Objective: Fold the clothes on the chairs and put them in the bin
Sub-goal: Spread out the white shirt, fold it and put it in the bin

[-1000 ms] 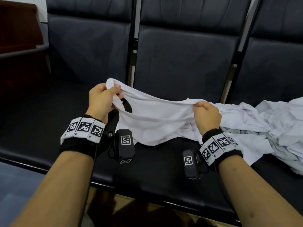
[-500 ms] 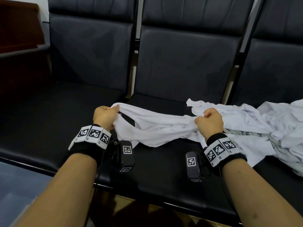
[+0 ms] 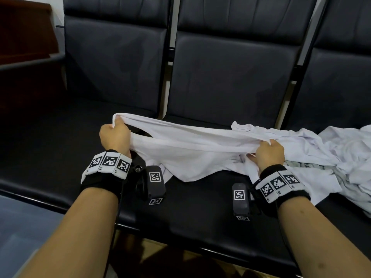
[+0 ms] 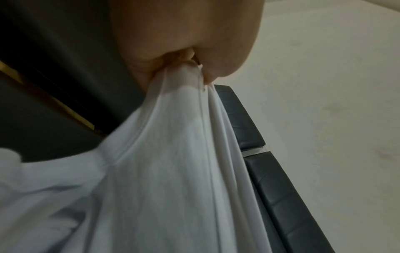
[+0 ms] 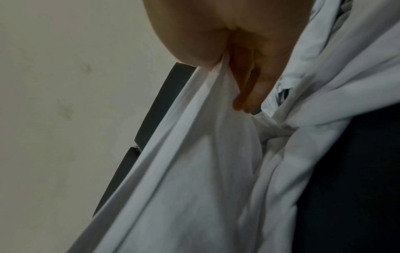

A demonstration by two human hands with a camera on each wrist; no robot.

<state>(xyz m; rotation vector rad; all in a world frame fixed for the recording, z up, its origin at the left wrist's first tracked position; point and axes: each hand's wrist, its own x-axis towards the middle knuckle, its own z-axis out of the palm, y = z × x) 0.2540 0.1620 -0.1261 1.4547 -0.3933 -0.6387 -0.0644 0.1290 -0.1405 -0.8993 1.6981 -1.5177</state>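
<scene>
A white garment (image 3: 192,153) is stretched between my two hands just above the black chair seat (image 3: 190,205). My left hand (image 3: 115,133) grips its left end, bunched in curled fingers; the left wrist view shows the cloth (image 4: 173,154) pinched in that fist (image 4: 184,65). My right hand (image 3: 268,152) grips the right end, and the right wrist view shows its fingers (image 5: 249,95) curled over the fabric (image 5: 194,171). The lower part of the garment sags onto the seat. No bin is in view.
A crumpled pile of more white and grey clothes (image 3: 331,157) lies on the seat to the right. Dark padded chair backs (image 3: 230,77) stand behind. A brown wooden piece (image 3: 26,33) is at far left. The left seat (image 3: 50,137) is bare.
Both hands dipped toward the seat half a second ago, then rose and spread apart, pulling the garment's edge taut between them. The grips have stayed on.
</scene>
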